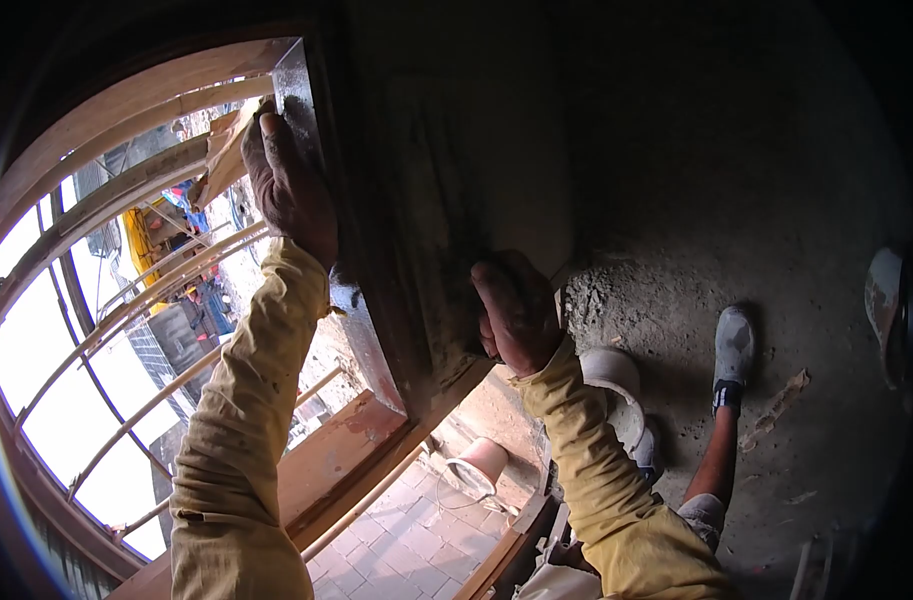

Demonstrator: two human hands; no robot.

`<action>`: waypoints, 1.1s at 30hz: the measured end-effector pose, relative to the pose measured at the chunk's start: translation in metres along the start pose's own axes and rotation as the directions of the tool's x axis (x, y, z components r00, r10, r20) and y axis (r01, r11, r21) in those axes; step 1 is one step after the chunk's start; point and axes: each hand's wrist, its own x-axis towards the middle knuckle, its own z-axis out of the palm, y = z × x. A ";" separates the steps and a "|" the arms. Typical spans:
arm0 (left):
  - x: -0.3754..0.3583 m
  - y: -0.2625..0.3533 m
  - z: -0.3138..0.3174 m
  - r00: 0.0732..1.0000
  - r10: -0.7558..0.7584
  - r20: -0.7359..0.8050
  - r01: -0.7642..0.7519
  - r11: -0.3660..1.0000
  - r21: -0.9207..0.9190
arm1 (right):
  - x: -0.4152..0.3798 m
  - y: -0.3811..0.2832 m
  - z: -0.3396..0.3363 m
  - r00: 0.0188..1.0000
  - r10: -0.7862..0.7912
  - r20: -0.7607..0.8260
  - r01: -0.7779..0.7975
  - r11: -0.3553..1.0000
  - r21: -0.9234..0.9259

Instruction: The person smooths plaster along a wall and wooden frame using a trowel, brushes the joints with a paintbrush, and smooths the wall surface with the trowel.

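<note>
My left hand (288, 190) is raised at the inner side of a wooden window frame (298, 95), its thumb pointing up. Its fingers are closed on a creased tan sheet (228, 152), which looks like paper or thin card and sticks out toward the window opening. Lower and to the right, my right hand (521, 312) is curled into a fist close to the dark wall (416, 200) beside the frame. Whatever it may hold is hidden in shadow. Yellow, dirt-marked sleeves cover both of my forearms.
Curved bars (146, 290) cross the bright window, with a building site beyond. A pinkish bucket (479, 465) lies tilted on the tiles below. Near my feet (734, 345) stands a pale bucket (611, 372), and a scrap strip (776, 408) lies on the rough floor.
</note>
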 end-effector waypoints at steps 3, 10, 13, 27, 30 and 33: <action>0.001 -0.007 -0.001 0.999 0.041 -0.005 -0.041 0.998 0.056 | 0.003 0.001 -0.005 0.996 0.080 0.033 -0.078 0.994 -0.071; 0.002 -0.004 0.000 0.998 0.060 0.009 -0.060 0.995 0.083 | 0.018 0.036 -0.016 0.988 -0.142 -0.056 0.122 0.956 -0.266; 0.005 -0.005 -0.006 0.991 0.086 0.106 -0.110 0.964 0.242 | 0.023 0.049 -0.039 0.933 -0.343 -0.107 0.327 0.934 -0.145; 0.003 -0.007 -0.007 0.972 0.184 0.143 -0.219 0.932 0.288 | 0.027 0.003 -0.002 0.894 -0.446 -0.026 0.395 0.817 -0.420; 0.005 0.002 -0.003 0.993 -0.110 0.052 0.109 0.994 0.021 | 0.024 -0.001 0.000 0.884 -0.458 -0.089 0.351 0.779 -0.520; 0.002 0.004 0.004 0.993 -0.121 0.006 0.121 0.992 -0.040 | 0.031 0.006 -0.002 0.822 -0.562 -0.091 0.405 0.689 -0.601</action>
